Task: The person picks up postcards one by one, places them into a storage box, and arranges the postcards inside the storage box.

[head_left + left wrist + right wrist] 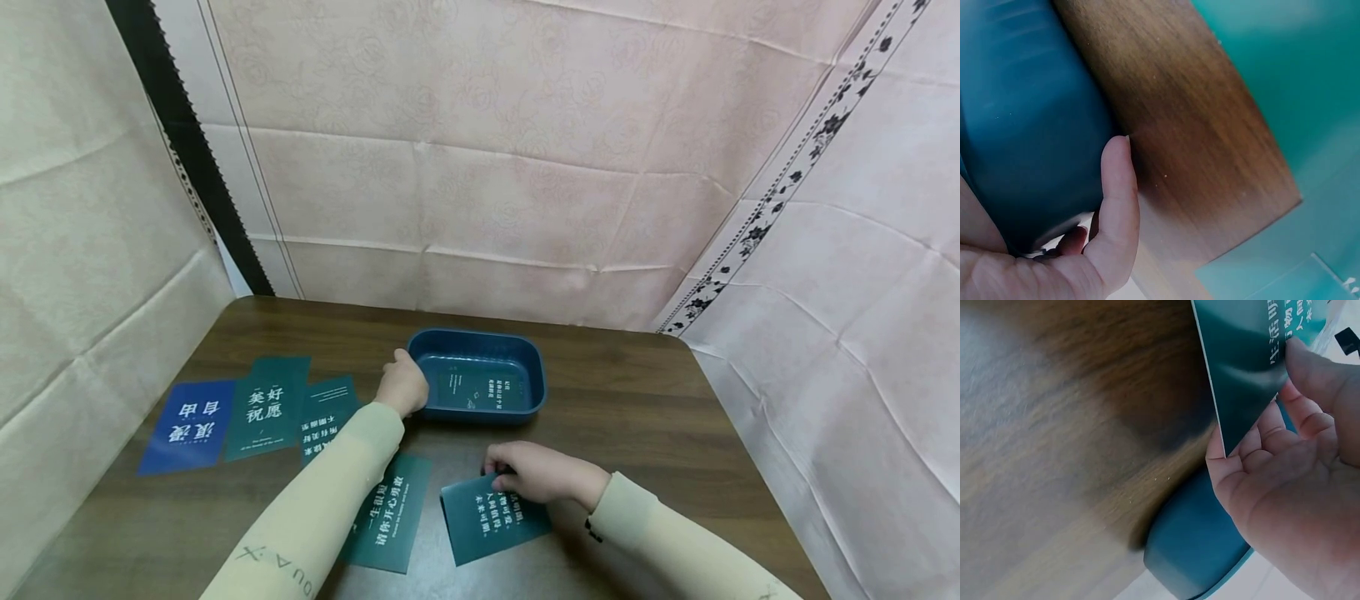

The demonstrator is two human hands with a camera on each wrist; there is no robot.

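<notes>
Hands (543, 475) on white-lettered teal card (495, 533), round-cornered blue tray (534, 379)

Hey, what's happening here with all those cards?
A person's left hand holds the left end of a dark blue tray, which has a green card inside. The right hand pinches another green card in front of the tray. A blue card and three more green cards lie on the wooden table, left of the held one.
</notes>
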